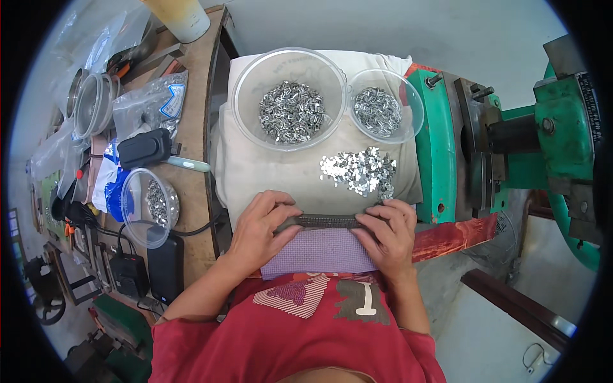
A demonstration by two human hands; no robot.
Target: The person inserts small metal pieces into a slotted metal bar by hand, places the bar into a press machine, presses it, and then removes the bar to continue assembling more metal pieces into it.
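The bar (325,221) lies along the cloth's (249,172) near edge, its left end pinched by the left hand (260,225), its right by the right hand (388,231), fingers half curled; its fine row is too small to read. Best keep it level, pressure even, clear of the pieces (364,171) toward the right edge, with tub (251,89) and bowl (412,99) beyond

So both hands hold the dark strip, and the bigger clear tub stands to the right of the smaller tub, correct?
Not quite: the head view shows the bigger clear tub standing to the left of the smaller tub. The left hand and right hand do hold the dark strip.
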